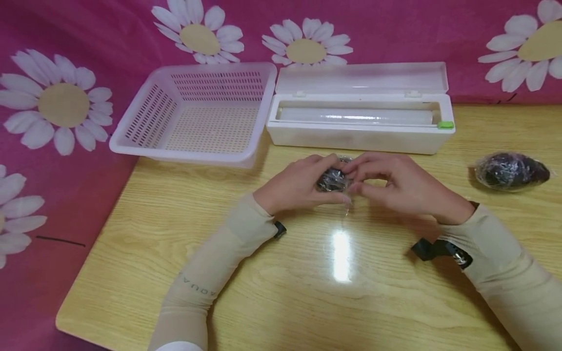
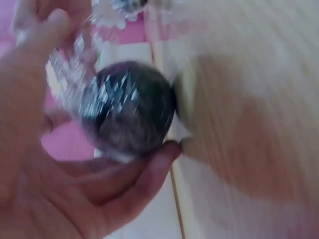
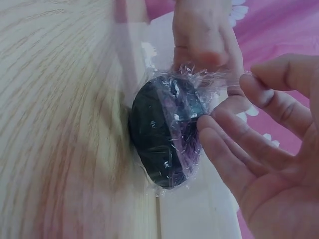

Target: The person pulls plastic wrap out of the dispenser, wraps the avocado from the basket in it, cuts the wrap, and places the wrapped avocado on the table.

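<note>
A dark, egg-shaped piece of produce wrapped in clear cling film is between my hands over the table. Its exact kind does not show. My left hand holds it, fingers along the far side and thumb on the near side. In the left wrist view, fingertips support the rounded dark produce from one side. With thumb and forefinger, my right hand pinches a loose end of cling film. Its other fingertips touch the wrapped side of the dark produce in the right wrist view.
At the back stands a white cling film dispenser, lid raised, a film roll inside. Left of it sits a pale plastic basket. Another film-wrapped dark oval item lies at the right. A flowered pink cloth hangs behind the table.
</note>
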Demonstrator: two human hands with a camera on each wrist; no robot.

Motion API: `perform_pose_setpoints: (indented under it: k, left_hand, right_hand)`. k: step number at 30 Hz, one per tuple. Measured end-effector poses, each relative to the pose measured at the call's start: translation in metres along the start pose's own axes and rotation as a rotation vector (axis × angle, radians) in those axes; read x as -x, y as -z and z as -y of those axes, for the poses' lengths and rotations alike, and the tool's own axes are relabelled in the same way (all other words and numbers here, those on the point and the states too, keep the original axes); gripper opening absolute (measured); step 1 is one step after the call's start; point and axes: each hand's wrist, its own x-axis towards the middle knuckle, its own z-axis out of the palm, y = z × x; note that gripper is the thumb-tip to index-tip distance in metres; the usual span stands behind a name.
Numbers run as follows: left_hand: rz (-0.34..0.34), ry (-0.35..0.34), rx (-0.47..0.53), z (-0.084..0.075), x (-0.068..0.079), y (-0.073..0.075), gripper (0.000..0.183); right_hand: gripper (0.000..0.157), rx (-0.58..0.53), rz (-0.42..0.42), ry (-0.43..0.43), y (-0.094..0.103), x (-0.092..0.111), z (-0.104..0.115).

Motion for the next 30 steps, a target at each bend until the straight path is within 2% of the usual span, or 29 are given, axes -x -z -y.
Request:
perform_pose_setpoints:
  k: [7,11,16,23,26,30]
  left_hand:
    - [-0.031,0.032,-0.082,-0.005,0.0,-0.006,0.055]
    - [-0.05,0.066,-0.069,-0.007,0.0,-0.005,0.051]
    - [-0.062,0.06,-0.051,-0.011,-0.002,-0.006,0.053]
    - [-0.071,0.056,-0.015,-0.009,-0.002,-0.007,0.05]
    - [-0.077,0.061,-0.03,-0.01,-0.003,-0.008,0.049]
    - [-0.074,0.059,-0.082,-0.012,-0.003,-0.008,0.051]
  right_hand:
    - [0.02,-0.072,-0.028,0.014,-0.001,-0.002,-0.007]
    - [0.021,-0.124,-0.033,0.01,0.0,-0.003,-0.01]
    - [0.023,-0.154,-0.023,-0.004,0.001,-0.002,-0.012]
    - [0.019,-0.086,-0.035,-0.156,0.001,-0.003,-0.016]
    - [0.018,-0.047,-0.037,-0.221,0.0,-0.003,-0.017]
    - [0.015,0.001,-0.027,-0.267,0.0,-0.004,-0.019]
